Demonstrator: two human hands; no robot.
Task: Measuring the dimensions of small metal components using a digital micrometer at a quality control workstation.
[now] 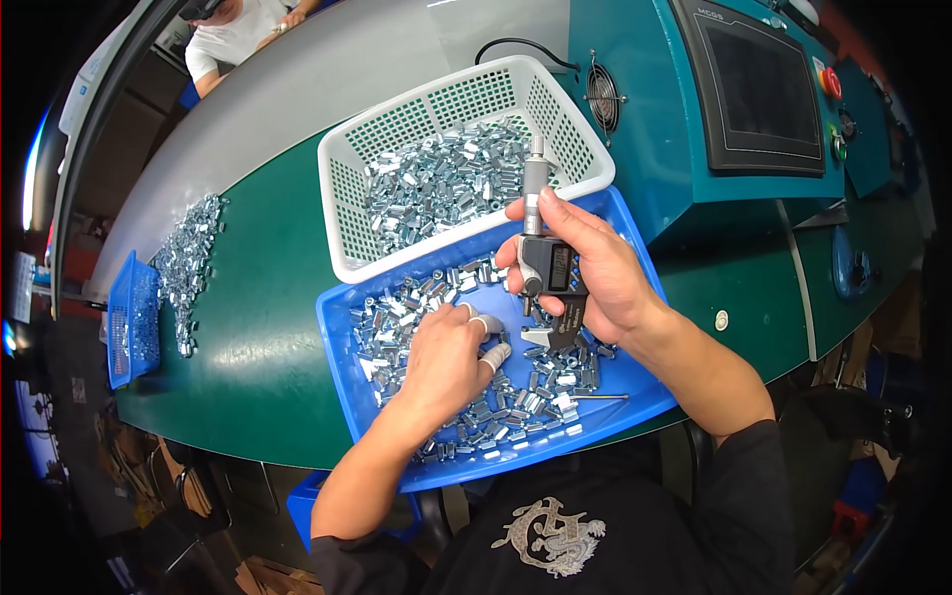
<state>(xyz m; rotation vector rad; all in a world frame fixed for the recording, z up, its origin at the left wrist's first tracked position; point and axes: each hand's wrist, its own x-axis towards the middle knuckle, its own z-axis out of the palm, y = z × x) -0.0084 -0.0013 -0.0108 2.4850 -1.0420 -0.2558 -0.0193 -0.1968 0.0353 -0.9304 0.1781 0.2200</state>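
Observation:
My right hand (pixel 610 268) is wrapped round a digital micrometer (pixel 561 266), its thimble pointing away from me and its frame low over the blue tray (pixel 650 392). To the left of the micrometer's jaws, my left hand (pixel 448 357) is closed, with pale finger cots on some fingertips. A small long hex nut (pixel 503 338) shows between its thumb and index finger, partly hidden. Many shiny long hex nuts (pixel 516 405) lie scattered in the tray around my left hand. A thin metal rod (pixel 601 398) rests among them at the right.
Behind the tray stands a white perforated basket (pixel 342 228) holding more nuts. Another pile of nuts (pixel 188 253) lies at the left beside a small blue basket (pixel 121 322). A teal machine (pixel 645 149) with a screen (pixel 759 89) rises at the back right. Another person (pixel 233 40) is beyond the table.

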